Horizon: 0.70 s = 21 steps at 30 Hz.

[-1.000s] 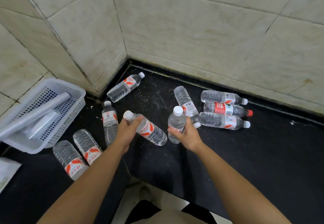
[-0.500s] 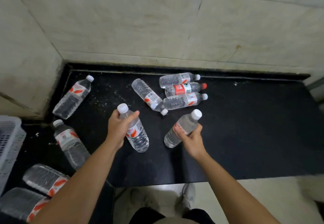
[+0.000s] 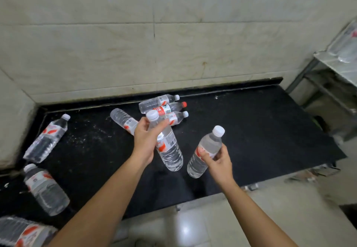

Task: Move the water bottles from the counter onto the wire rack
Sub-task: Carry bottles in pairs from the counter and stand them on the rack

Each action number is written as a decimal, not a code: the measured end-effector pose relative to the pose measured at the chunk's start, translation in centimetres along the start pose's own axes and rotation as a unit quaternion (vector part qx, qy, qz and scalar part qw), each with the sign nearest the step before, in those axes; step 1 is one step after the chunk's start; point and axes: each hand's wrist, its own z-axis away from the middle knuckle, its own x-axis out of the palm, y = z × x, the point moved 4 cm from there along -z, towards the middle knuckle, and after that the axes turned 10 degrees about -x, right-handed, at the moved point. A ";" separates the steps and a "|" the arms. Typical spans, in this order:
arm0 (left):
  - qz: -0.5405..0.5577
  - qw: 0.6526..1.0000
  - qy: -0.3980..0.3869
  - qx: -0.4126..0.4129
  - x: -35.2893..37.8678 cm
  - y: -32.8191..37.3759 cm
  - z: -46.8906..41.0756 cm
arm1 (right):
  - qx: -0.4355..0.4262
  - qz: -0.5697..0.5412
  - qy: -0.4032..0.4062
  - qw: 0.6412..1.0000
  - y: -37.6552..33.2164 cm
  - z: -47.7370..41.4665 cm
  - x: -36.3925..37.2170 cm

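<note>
My left hand (image 3: 145,140) grips a clear water bottle (image 3: 170,150) with a white cap and red label, lifted above the black counter (image 3: 260,134). In my right hand (image 3: 218,161) is a second water bottle (image 3: 206,150), tilted with its cap up and to the right. Three bottles (image 3: 164,107) lie stacked together near the back wall, and another bottle (image 3: 124,120) lies just left of them. More bottles lie at the left: one (image 3: 47,137) near the corner, one (image 3: 45,188) lower, one (image 3: 21,233) at the bottom edge. The wire rack (image 3: 336,67) stands at the far right with bottles (image 3: 347,45) on its shelf.
Beige tiled walls (image 3: 135,43) close off the counter at the back and left. The counter's right end (image 3: 328,144) stops short of the rack. Pale floor tiles (image 3: 289,208) lie below the front edge.
Both hands have lifted their bottles off the counter and carried them rightward. My view has swung right, so the rack has come into sight and the white basket has left it.
</note>
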 end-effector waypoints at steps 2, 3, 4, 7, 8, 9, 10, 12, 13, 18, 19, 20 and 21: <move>-0.021 0.999 0.003 0.046 4.2 0.2 1.9 | -0.030 -0.004 0.008 1.000 -0.6 0.3 -3.9; -0.030 0.997 0.008 0.068 6.4 0.1 2.9 | -0.046 -0.002 0.010 0.999 -0.8 0.5 -6.2; -0.041 0.995 0.011 0.089 8.9 -0.1 4.1 | -0.062 -0.001 0.012 0.998 -1.0 0.7 -8.8; -0.088 0.986 0.014 0.142 16.8 -1.4 7.9 | -0.095 0.008 0.023 0.995 -1.2 1.4 -17.1; -0.099 0.982 0.011 0.158 19.4 -2.0 9.1 | -0.106 0.013 0.031 0.994 -1.2 1.6 -20.0; -0.106 0.979 0.007 0.172 22.0 -2.6 10.1 | -0.117 0.020 0.041 0.992 -1.3 1.8 -22.9; -0.113 0.977 0.002 0.183 24.6 -3.2 11.1 | -0.127 0.026 0.054 0.990 -1.3 2.1 -25.8; -0.125 0.971 -0.012 0.205 29.6 -4.4 12.9 | -0.140 0.031 0.082 0.986 -1.3 2.5 -31.3; -0.131 0.967 -0.023 0.216 32.1 -4.9 13.7 | -0.143 0.029 0.097 0.984 -1.2 2.7 -33.8; -0.153 0.956 -0.094 0.234 43.4 -7.3 16.9 | -0.139 0.027 0.206 0.968 -0.3 2.1 -44.5; -0.154 0.955 -0.104 0.233 45.3 -7.8 17.2 | -0.129 0.023 0.224 0.966 0.2 1.6 -46.2; -0.156 0.953 -0.114 0.235 47.2 -8.4 17.4 | -0.118 0.019 0.240 0.963 0.9 1.2 -47.9; -0.160 0.949 -0.125 0.240 49.0 -9.0 17.5 | -0.108 0.013 0.257 0.960 1.6 0.6 -49.5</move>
